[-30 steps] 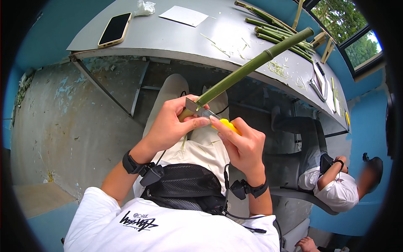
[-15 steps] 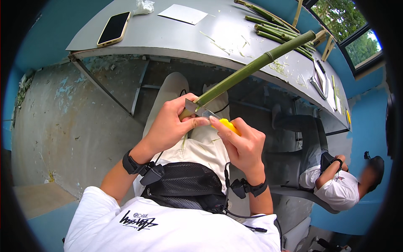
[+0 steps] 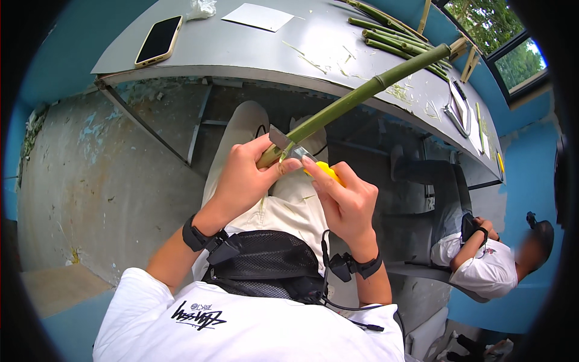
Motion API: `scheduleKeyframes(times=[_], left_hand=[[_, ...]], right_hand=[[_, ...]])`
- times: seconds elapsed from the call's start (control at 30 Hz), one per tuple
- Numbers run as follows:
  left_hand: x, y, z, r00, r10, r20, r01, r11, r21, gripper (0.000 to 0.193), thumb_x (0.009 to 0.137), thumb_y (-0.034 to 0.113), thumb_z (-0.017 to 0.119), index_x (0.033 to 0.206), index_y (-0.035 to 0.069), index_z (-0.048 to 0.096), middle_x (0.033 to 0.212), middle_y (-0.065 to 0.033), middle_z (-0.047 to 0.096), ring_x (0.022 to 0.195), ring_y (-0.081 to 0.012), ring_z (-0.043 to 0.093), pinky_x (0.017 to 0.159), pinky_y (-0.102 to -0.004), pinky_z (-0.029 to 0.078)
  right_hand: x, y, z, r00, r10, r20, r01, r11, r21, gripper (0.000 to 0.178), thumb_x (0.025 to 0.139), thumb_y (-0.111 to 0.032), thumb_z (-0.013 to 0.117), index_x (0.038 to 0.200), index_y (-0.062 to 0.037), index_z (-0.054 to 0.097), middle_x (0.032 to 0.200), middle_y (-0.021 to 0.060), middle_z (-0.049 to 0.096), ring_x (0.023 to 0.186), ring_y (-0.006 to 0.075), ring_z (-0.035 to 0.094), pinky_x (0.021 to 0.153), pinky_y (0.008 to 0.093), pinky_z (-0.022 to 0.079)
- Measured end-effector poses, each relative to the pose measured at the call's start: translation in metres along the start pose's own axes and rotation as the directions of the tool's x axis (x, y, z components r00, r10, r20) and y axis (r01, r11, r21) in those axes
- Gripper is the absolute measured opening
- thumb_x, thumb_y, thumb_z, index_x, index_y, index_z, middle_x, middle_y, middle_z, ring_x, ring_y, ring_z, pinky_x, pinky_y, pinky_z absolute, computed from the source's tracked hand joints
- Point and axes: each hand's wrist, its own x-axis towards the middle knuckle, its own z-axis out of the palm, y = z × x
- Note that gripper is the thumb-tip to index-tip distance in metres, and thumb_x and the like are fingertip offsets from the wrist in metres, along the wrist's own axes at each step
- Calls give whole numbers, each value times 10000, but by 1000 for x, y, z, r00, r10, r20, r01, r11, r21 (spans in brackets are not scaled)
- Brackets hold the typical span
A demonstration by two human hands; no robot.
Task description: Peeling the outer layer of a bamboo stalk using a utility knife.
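Observation:
A long green bamboo stalk (image 3: 338,107) slants up and away to the right from over my lap, its far end above the table. My left hand (image 3: 244,172) is closed round its near end, with the thumb close to the blade. In my right hand (image 3: 345,196) is a yellow-handled utility knife (image 3: 325,173), the index finger stretched along it. Its wide metal blade (image 3: 281,140) lies across the stalk just beyond my left fingers. A pale green shaving curls up at the blade.
On the grey table (image 3: 199,51) lie a phone (image 3: 158,40), white paper (image 3: 257,17), crumpled tissue (image 3: 201,8), green shavings, several thin bamboo stalks (image 3: 395,41) and a hacksaw (image 3: 457,119). Another person (image 3: 482,265) sits at the right. A window (image 3: 512,60) is at the upper right.
The knife blade has shifted slightly along the stalk, and the shaving beside it looks larger. Both hands keep their grip; the whole view has moved a little.

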Motion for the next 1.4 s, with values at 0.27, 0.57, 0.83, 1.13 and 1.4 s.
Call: scheduleKeyframes(times=[0.27,0.57,0.83,1.13,1.4], left_hand=[[5,-6,-2,999,31,-38,-24,983,184,560,913,468,872,784,13,573,579,-37,419,571,-131,347,518,-342,317],[9,-22,-10,982,29,186,5,984,-180,319,1098,321,653,1024,21,574,733,-1,512,698,-94,432,618,-301,381],[6,-11,-19,977,-20,211,21,1000,-3,215,1100,252,637,1069,40,624,754,54,473,698,-46,415,615,-253,351],[-6,-5,-18,961,-86,261,108,992,-69,230,1081,270,661,1055,43,636,752,74,478,675,-28,396,596,-241,331],[1,1,-12,908,-115,402,270,895,-354,291,1047,133,603,1317,30,629,863,68,496,689,-20,378,611,-210,324]], right_hand=[[0,-4,5,998,12,-56,-15,999,-51,520,880,-103,791,1366,-286,778,736,18,516,532,166,524,484,319,412],[3,0,0,999,49,-15,-50,997,-56,548,857,-88,804,1363,-297,779,740,19,523,539,177,526,494,322,420],[6,15,-11,995,57,-88,-62,997,-55,562,864,-56,791,1387,-260,767,757,52,549,564,219,541,531,356,453],[9,47,-41,962,185,-202,-173,982,73,450,948,11,729,1370,-138,772,750,50,471,622,145,433,578,286,360],[6,21,-30,991,130,-19,-124,973,193,513,863,12,743,1331,-192,800,738,49,556,554,170,486,517,317,381]])
